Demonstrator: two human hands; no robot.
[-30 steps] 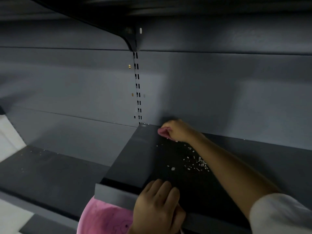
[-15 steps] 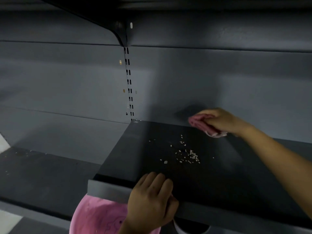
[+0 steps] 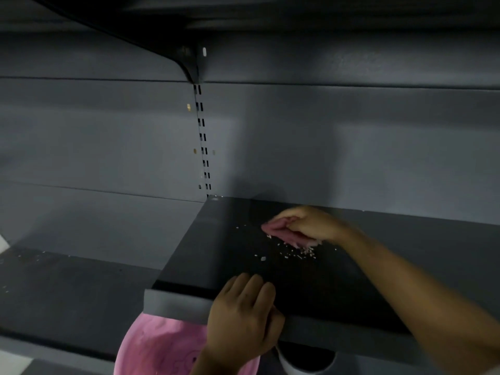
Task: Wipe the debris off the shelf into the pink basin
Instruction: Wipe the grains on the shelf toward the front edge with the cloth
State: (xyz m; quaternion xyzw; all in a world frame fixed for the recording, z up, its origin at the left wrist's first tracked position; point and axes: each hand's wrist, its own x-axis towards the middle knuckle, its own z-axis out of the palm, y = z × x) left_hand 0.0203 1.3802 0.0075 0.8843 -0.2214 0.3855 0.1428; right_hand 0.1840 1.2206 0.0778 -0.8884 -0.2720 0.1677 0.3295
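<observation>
Debris point(image 3: 297, 254) lies mid-frame on the shelf point(image 3: 216, 253); our right hand point(image 3: 311, 223) bunches a pink cloth point(image 3: 281, 230) at its upper edge. We judge the sweep under way: next, drag toward the pink basin point(image 3: 151, 347), lower centre, where our left hand point(image 3: 243, 318) curls over the shelf lip.

This looks like a shop, with display racking of the retail kind. A dark metal shelf point(image 3: 270, 274) projects from a grey panelled back wall point(image 3: 338, 147). A slotted upright point(image 3: 203, 136) runs down that wall, and a curved bracket point(image 3: 189, 66) carries the shelf above. A lower shelf point(image 3: 67, 288) continues to the left.
</observation>
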